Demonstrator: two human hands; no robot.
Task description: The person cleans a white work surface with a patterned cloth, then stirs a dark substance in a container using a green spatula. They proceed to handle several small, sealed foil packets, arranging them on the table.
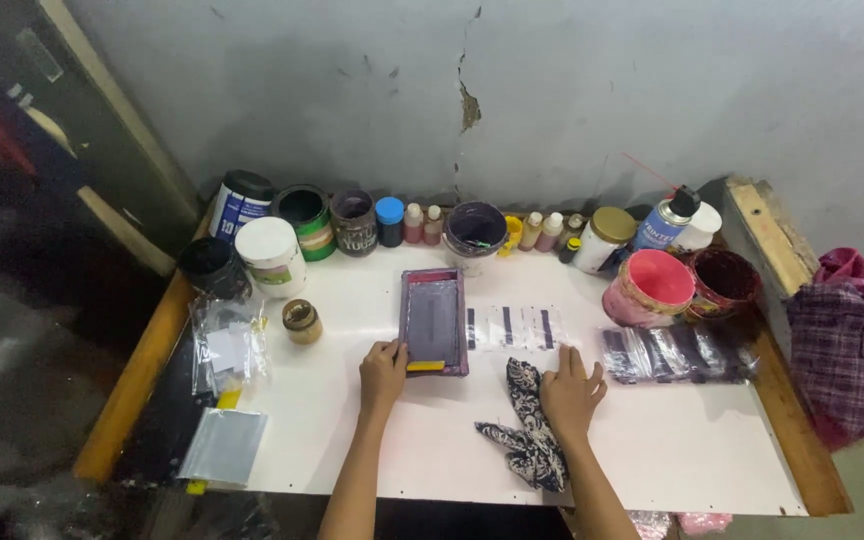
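Resting at the near left corner of the small printing screen [433, 320], my left hand [383, 372] touches its purple frame, fingers loosely curled, clamped on nothing; the screen lies flat on the white table [652, 440]; my right hand [570, 392] lies open, palm down, beside a patterned dark rag [527, 425]; printed clear strips [512, 327] sit just right of the screen; paint jars [352, 222] line the wall.

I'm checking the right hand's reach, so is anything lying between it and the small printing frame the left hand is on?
Yes. A patterned rag lies on the table just left of the right hand, between it and the printing frame. The left hand touches the frame's near corner.
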